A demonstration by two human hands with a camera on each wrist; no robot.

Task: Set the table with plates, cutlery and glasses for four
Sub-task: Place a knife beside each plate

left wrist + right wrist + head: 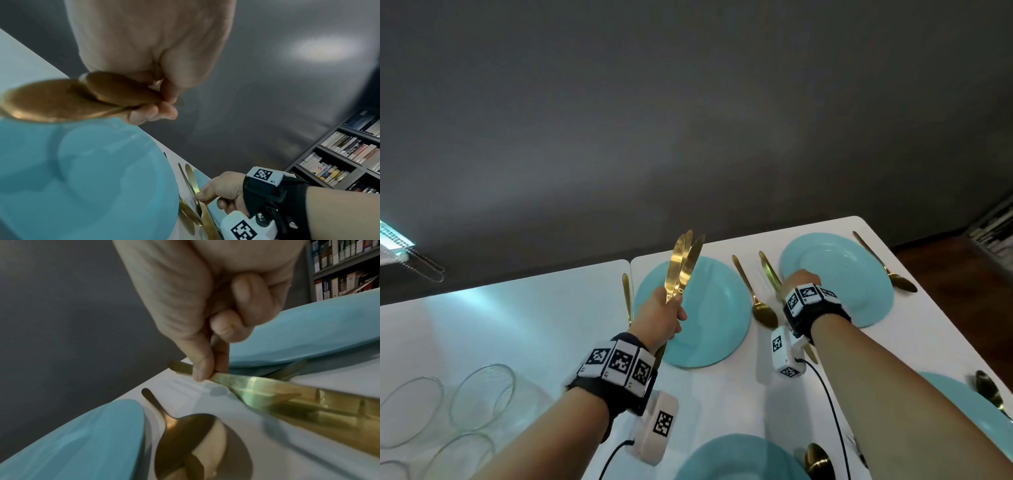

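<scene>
The white table point(524, 318) fills the lower half of the head view, with a seam running between two tabletops near the middle. Behind it rises a plain dark grey wall point(688, 120), and a bookshelf point(347, 155) full of books stands at about 3 o'clock, past the table's far right corner.

Four light blue plates lie on the table: one at the centre point(709, 329), one at 1 o'clock point(839, 270), one at 4 o'clock point(969, 404) and one at 6 o'clock point(736, 459). A gold spoon point(755, 294) rests between the two far plates, another spoon point(887, 265) lies to the right of the 1 o'clock plate, and a slim gold piece point(626, 298) lies just left of the centre plate. Empty glasses point(482, 397) are grouped at 8 o'clock, well apart from the plates.

The left hand point(661, 318) is raised over the centre plate's left edge, fingers wrapped round a bundle of gold knives point(683, 263), blades fanned upward. The right hand point(798, 284) is low over the gap left of the 1 o'clock plate, thumb and fingers pinching the handle of a single gold knife point(287, 395), just beside the spoon. A fork point(287, 369) lies close to that plate's rim. The right forearm partly covers the 4 o'clock plate.
</scene>
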